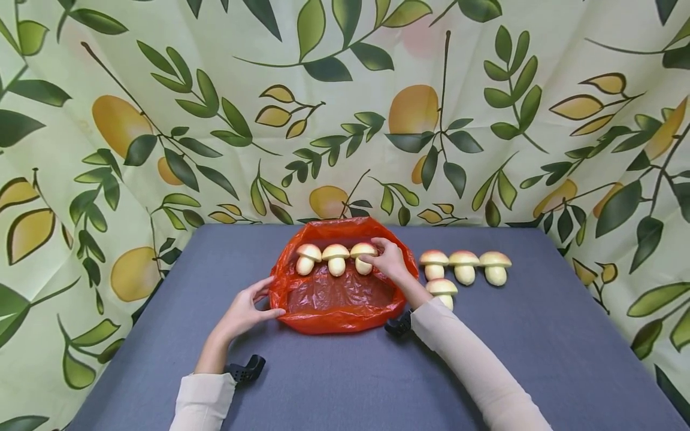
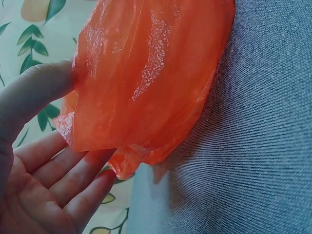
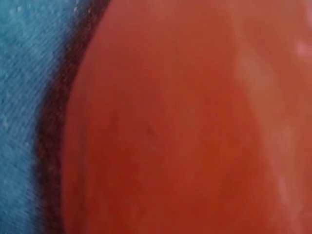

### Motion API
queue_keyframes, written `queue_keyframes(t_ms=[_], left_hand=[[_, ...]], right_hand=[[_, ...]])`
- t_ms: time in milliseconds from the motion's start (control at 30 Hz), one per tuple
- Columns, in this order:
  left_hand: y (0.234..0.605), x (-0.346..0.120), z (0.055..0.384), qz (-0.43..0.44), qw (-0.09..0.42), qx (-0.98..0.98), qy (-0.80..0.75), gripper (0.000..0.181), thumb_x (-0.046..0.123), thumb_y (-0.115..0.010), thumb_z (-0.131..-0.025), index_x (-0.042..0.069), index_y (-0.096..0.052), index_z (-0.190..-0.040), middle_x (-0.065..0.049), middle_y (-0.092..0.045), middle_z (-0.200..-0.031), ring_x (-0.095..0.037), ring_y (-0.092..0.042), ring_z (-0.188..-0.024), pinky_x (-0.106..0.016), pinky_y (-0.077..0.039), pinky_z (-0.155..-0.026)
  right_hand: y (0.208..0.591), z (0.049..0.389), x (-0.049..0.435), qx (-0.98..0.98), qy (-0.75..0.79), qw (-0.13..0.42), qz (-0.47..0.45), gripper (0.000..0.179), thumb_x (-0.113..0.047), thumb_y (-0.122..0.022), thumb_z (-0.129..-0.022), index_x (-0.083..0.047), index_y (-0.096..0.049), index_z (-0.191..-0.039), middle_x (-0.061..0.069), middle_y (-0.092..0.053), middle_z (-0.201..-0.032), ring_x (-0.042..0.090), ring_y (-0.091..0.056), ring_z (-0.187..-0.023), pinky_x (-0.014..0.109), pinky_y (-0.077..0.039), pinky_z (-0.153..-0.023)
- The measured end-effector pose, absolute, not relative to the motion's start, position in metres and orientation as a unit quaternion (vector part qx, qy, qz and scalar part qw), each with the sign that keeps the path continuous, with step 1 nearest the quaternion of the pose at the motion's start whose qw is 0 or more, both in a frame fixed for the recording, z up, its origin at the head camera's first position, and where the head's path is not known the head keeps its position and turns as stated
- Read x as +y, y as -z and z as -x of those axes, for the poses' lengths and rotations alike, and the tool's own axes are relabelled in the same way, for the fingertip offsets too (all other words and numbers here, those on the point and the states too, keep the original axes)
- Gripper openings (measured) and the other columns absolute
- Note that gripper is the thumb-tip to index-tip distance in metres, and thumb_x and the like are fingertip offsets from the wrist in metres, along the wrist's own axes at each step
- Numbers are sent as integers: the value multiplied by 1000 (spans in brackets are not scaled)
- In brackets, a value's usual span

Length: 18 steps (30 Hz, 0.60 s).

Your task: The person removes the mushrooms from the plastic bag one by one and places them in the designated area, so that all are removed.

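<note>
An open red plastic bag (image 1: 345,323) lies in the middle of the table, its mouth spread wide. Three toy mushrooms with pale stems and reddish-cream caps form a row inside it. My right hand (image 1: 389,262) reaches over the bag's right rim and pinches the rightmost mushroom (image 1: 362,267) at its cap. At the bag's left side, my left hand (image 1: 245,309) is spread, thumb and fingers touching the plastic. In the left wrist view, the left fingers (image 2: 73,183) lie loosely against the bag (image 2: 146,83). Red plastic fills most of the right wrist view, which hides the right hand.
Right of the bag, three more mushrooms stand in a row, the middle one (image 1: 464,267) among them. Another mushroom (image 1: 442,290) sits in front, partly behind the right forearm. A grey cloth covers the table (image 1: 323,383); a leaf-patterned curtain (image 1: 345,131) hangs behind.
</note>
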<state>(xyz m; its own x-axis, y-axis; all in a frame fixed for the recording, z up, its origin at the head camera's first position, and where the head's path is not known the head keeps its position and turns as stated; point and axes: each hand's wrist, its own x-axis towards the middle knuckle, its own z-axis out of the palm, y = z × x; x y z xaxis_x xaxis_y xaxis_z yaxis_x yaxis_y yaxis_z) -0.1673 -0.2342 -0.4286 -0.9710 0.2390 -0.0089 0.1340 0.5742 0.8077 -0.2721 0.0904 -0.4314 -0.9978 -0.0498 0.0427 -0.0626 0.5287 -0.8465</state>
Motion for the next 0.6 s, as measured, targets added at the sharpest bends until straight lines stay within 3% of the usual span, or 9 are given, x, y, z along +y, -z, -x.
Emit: queue_keyframes(t_ms=[267, 400, 500, 600], left_hand=[[431, -235, 165, -106, 56, 885, -451, 76, 18, -78, -80, -4, -40, -142, -29, -49, -141, -46, -52, -127, -55, -46, -105], [430, -234, 164, -106, 54, 885, -450, 76, 18, -78, -80, -4, -40, -142, -30, -52, -138, -46, -52, -127, -55, -46, -105], [430, -233, 165, -106, 55, 885, -451, 77, 19, -78, -80, -4, -40, -143, -30, -52, -138, -46, -52, -127, -55, -46, -105], [429, -233, 166, -105, 56, 885, -450, 77, 19, -78, -80, -3, -40, -143, -29, -51, -138, -46, -52, -127, -55, -46, -105]], right_hand=[[443, 278, 89, -876, -483, -7, -18, 63, -18, -77, -82, 6, -51, -134, 25, -57, -134, 37, -58, -121, 46, -52, -100], [445, 279, 88, -877, -480, -14, -12, 64, -19, -77, -81, 4, -51, -135, 24, -59, -132, 35, -59, -114, 37, -59, -80], [445, 280, 87, -872, -488, -19, -4, 63, -19, -78, -80, 1, -52, -134, 23, -60, -130, 33, -59, -109, 28, -56, -64], [444, 279, 85, -872, -489, -14, 2, 62, -18, -78, -80, 1, -54, -133, 22, -61, -129, 32, -60, -109, 27, -55, -67]])
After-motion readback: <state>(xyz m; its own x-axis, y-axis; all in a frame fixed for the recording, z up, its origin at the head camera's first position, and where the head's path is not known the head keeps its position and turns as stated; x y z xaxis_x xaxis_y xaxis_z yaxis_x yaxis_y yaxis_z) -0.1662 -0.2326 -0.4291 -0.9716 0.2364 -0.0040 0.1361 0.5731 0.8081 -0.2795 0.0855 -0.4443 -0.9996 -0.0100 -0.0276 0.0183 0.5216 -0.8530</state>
